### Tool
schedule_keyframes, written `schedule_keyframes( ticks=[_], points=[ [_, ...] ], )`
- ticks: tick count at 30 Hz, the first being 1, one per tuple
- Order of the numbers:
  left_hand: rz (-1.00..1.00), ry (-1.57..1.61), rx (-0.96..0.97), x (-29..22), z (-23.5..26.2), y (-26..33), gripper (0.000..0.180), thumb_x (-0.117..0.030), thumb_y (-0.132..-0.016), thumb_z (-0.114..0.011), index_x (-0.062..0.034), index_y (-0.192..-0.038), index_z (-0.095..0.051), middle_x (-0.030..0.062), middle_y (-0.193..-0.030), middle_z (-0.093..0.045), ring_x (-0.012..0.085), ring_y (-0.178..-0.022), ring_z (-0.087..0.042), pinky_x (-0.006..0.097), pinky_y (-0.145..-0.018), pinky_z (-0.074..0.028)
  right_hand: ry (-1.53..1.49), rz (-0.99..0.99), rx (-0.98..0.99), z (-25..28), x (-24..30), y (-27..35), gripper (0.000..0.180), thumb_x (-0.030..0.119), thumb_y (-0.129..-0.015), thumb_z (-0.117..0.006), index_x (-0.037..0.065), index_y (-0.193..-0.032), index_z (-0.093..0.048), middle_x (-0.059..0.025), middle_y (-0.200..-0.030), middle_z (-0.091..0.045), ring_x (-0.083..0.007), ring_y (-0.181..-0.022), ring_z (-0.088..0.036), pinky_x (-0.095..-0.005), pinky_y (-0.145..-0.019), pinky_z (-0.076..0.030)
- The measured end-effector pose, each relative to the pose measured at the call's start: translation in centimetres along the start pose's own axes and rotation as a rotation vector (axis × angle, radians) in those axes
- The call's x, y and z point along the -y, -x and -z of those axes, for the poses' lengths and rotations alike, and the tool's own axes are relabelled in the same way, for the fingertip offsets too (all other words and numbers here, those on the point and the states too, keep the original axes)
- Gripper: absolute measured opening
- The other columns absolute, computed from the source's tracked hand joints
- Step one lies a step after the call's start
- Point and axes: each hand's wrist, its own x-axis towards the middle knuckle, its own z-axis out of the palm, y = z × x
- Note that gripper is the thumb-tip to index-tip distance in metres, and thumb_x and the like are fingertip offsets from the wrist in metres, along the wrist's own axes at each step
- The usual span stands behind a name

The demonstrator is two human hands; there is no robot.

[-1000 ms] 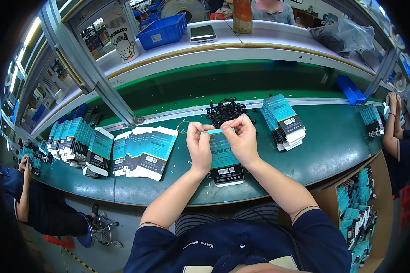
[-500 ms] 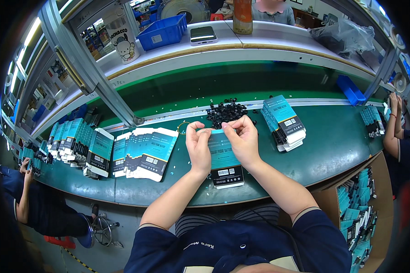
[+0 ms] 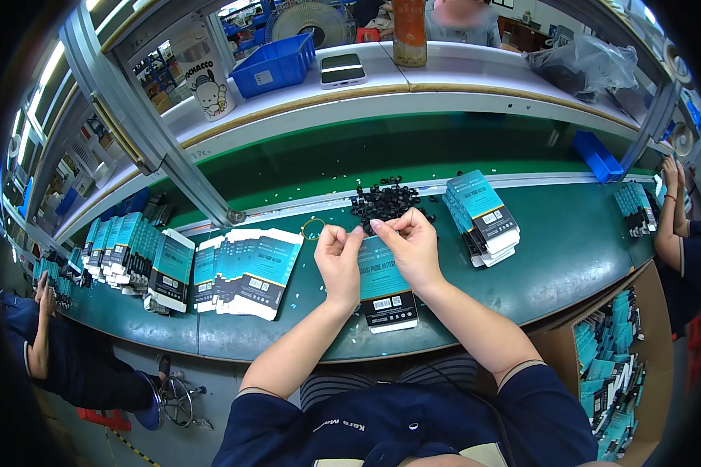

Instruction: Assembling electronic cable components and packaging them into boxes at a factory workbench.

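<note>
A flat teal and black printed box (image 3: 388,305) lies on the green table in front of me, its upper part between my hands. My left hand (image 3: 339,261) is closed in a pinch beside the box's far end. Thumb and bent fingers are also pinched on my right hand (image 3: 413,253), over the box's far right corner. The two thumb tips are close together; whatever they hold is too small or hidden to make out. Just beyond them lies a pile of small black pieces (image 3: 388,198). A thin yellow ring (image 3: 313,228) rests left of the pile.
Fanned boxes (image 3: 249,268) lie to the left, with standing rows (image 3: 121,253) farther left. A box stack (image 3: 484,222) sits right of the pile. An open carton (image 3: 653,342) of boxes stands lower right. Co-workers' hands (image 3: 672,175) show at both sides. A shelf (image 3: 304,100) spans the back.
My thumb tips have come closer together at the box's far end. The box stays in place on the table. The whole view has shifted slightly.
</note>
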Motion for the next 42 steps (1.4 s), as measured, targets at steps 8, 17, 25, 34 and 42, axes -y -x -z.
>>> schedule_keyframes(
  ticks=[8, 17, 25, 34, 42],
  points=[
    [-0.153, -0.312, 0.152, -0.3, -0.4, -0.8, 0.021, -0.001, -0.080, -0.067, -0.0059, -0.081, -0.047, 0.0011, -0.077, -0.057, 0.0033, -0.069, -0.045, 0.019, -0.061, -0.036, 0.056, -0.008, -0.043, 0.7, -0.7, -1.2, 0.036, 0.019, -0.082, -0.072, 0.008, -0.065, -0.042, 0.0049, -0.060, -0.046, -0.0002, -0.056, -0.039, -0.0180, -0.046, -0.030],
    [-0.103, -0.282, -0.005, -1.8, 2.2, -4.9, 0.013, -0.010, -0.087, -0.064, 0.0010, -0.094, -0.063, 0.0076, -0.091, -0.065, 0.0091, -0.076, -0.059, 0.021, -0.069, -0.048, 0.511, -0.056, 0.478, 3.5, 1.6, -3.6, 0.033, 0.018, -0.090, -0.058, 0.000, -0.117, -0.051, -0.0086, -0.104, -0.063, -0.0127, -0.097, -0.057, -0.0270, -0.084, -0.046],
    [-0.340, -0.228, -0.265, -4.7, 5.4, -7.7, 0.018, -0.009, -0.086, -0.062, 0.0034, -0.099, -0.064, 0.0130, -0.095, -0.066, 0.0150, -0.082, -0.062, 0.027, -0.074, -0.053, 1.687, -0.084, -0.243, 14.1, 9.0, -5.4, 0.036, 0.033, -0.080, -0.064, 0.002, -0.098, -0.067, -0.0175, -0.098, -0.063, -0.0338, -0.094, -0.059, -0.0429, -0.077, -0.048],
    [-0.498, -0.913, -0.255, -7.3, 12.0, -10.2, 0.016, -0.013, -0.078, -0.068, 0.0025, -0.081, -0.067, 0.0083, -0.069, -0.064, 0.0134, -0.064, -0.058, 0.027, -0.060, -0.047, 1.532, 0.430, 0.206, 3.2, 0.3, -4.7, 0.011, -0.002, -0.073, -0.051, -0.003, -0.074, -0.061, -0.0250, -0.077, -0.061, -0.0396, -0.075, -0.061, -0.0449, -0.071, -0.050],
    [0.162, -1.786, 0.007, -6.3, 10.5, -7.6, 0.031, -0.024, -0.078, -0.059, -0.0030, -0.099, -0.065, 0.0161, -0.104, -0.064, 0.0333, -0.095, -0.061, 0.044, -0.084, -0.048, 1.711, 0.135, 0.244, 7.9, -0.9, -6.2, 0.017, 0.014, -0.080, -0.056, 0.001, -0.086, -0.065, -0.0242, -0.085, -0.062, -0.0409, -0.083, -0.060, -0.0481, -0.073, -0.047]
  ],
)
